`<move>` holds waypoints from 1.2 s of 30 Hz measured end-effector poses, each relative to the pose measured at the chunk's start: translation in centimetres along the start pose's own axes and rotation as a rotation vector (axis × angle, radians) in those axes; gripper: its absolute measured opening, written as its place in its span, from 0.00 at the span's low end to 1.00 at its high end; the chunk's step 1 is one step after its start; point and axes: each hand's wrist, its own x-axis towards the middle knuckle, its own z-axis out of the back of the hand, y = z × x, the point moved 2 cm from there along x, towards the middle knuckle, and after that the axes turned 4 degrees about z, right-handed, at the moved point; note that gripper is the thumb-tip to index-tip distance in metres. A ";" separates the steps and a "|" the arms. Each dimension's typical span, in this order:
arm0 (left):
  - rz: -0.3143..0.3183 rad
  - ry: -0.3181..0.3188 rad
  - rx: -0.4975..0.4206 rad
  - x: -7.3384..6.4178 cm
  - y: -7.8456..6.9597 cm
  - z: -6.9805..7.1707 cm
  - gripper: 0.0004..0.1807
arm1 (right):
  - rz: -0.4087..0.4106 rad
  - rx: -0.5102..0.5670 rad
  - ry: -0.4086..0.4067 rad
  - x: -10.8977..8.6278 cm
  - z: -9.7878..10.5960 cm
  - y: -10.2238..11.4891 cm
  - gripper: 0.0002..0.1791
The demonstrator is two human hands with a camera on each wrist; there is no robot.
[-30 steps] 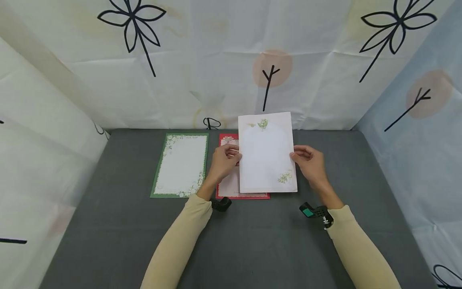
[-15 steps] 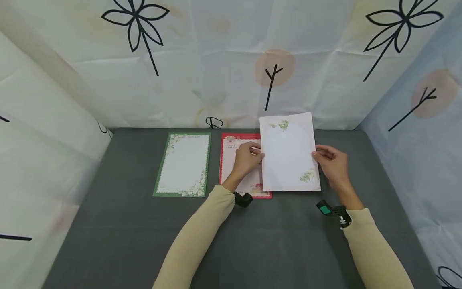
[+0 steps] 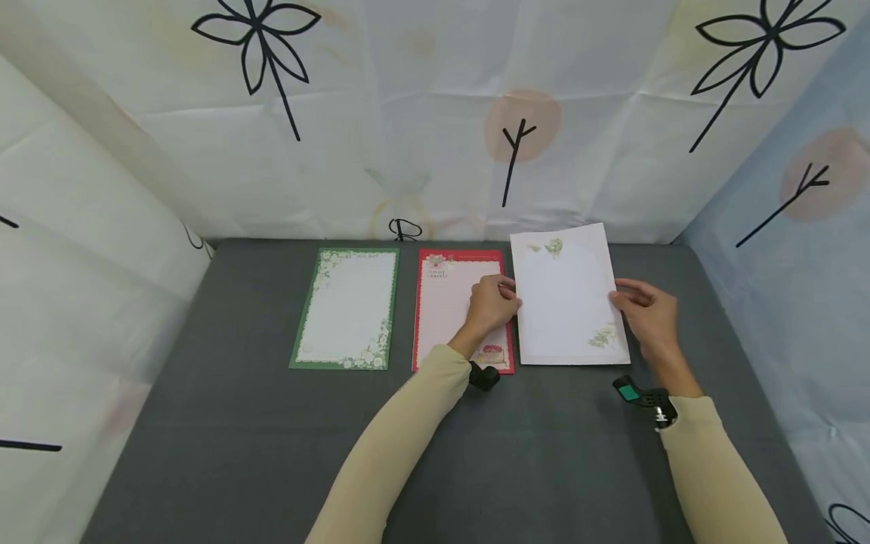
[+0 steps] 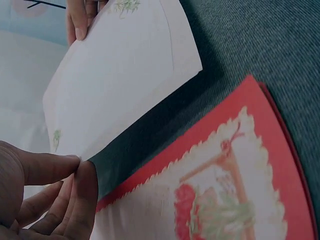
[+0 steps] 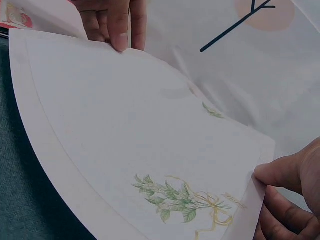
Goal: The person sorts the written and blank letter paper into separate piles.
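A white sheet of paper [image 3: 567,302] with small green leaf prints is held between both hands, at the right of the row on the table. My left hand [image 3: 492,308] pinches its left edge between thumb and fingers. On the opposite edge, my right hand [image 3: 649,313] grips it the same way. In the left wrist view the sheet [image 4: 125,60] bows and its near edge stands off the dark cloth. Beneath my left hand lies a red-bordered sheet [image 3: 445,310], partly covered by the hand and wrist. The right wrist view shows a leafy sprig print on the white sheet [image 5: 120,115].
A green-bordered sheet [image 3: 347,310] lies flat left of the red one. Dark grey cloth covers the table [image 3: 238,423]. White printed fabric [image 3: 408,113] hangs along the back, with more fabric at both sides.
Both hands have carried the white sheet to the right, off the red-bordered sheet, which now shows more fully. In the last half second the white sheet has also come down slightly.
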 end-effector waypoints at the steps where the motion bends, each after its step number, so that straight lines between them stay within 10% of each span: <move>1: 0.002 0.001 0.016 0.1 -0.1 -0.3 0.15 | -0.010 -0.011 0.004 0.1 0.2 -0.1 0.21; 20: -0.014 0.016 0.295 0.1 -1.4 -3.4 0.03 | -0.049 -0.212 0.021 0.4 0.8 -2.3 0.20; 36: 0.029 0.050 0.377 -0.2 -1.9 -3.7 0.17 | -0.065 -0.374 0.015 0.2 0.5 -2.7 0.19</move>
